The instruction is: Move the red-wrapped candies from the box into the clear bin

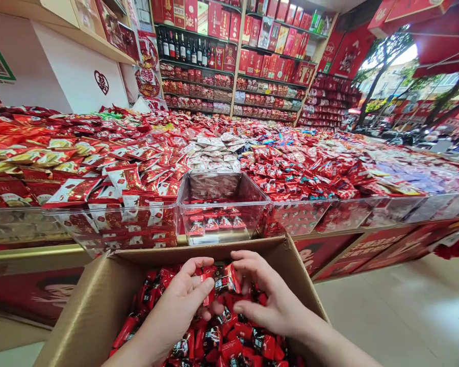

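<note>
Over an open cardboard box (76, 311), my left hand (181, 295) pinches a small red wrapped candy (226, 281) with a dark label between thumb and fingers. My right hand (271, 295) is at the candy's right end, thumb and fingers spread apart; whether a fingertip touches the wrapper is hard to see. Beneath both hands, the box is filled with loose red and black wrapped candies (212, 339). Just beyond the box stands a clear plastic bin (265, 199), with a layer of similar red packets (218, 221) at its bottom.
Clear bins heaped with red packets (122, 178) flank the plastic bin on the left, with more red packets (290, 173) on the right. White packets (214, 148) lie behind it. Shelves of boxes and bottles (183, 48) line the back. Tiled floor (382, 300) shows at right.
</note>
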A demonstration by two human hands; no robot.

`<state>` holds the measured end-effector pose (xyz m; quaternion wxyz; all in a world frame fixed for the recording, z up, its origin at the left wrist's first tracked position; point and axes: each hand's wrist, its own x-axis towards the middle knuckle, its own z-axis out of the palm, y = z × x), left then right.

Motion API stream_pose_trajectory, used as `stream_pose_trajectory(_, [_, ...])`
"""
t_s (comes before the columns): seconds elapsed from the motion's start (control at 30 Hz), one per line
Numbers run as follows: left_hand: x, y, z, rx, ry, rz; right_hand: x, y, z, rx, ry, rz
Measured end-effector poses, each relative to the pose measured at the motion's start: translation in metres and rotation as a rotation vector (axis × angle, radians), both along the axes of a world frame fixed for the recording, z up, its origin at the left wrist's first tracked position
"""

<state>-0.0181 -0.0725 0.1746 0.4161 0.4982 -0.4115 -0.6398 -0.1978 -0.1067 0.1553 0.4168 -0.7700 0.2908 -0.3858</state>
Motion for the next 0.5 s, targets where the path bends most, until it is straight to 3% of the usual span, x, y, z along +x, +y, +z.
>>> stream_pose_trajectory(0.1, [0.002, 0.002, -0.002, -0.037, -0.021, -0.096, -0.002, 0.001, 0.0, -0.465, 0.155, 0.012])
stream_pose_trajectory(0.23, [0.002, 0.007, 0.006, 0.031, 0.052, -0.107, -0.005, 0.0, 0.014, -0.762, 0.209, 0.057])
stream_pose_trajectory(0.33, [0.005, 0.007, 0.014, 0.015, 0.109, 0.0, -0.009, -0.006, 0.049, -0.908, 0.278, -0.009])
stream_pose_trajectory(0.43, [0.008, 0.004, 0.014, -0.009, 0.1, 0.03, -0.006, -0.03, 0.095, -0.988, 0.376, -0.295])
stream_pose_trajectory(0.5, [0.008, 0.003, 0.009, 0.004, 0.065, 0.005, 0.006, -0.058, 0.121, -0.985, 0.587, -0.461])
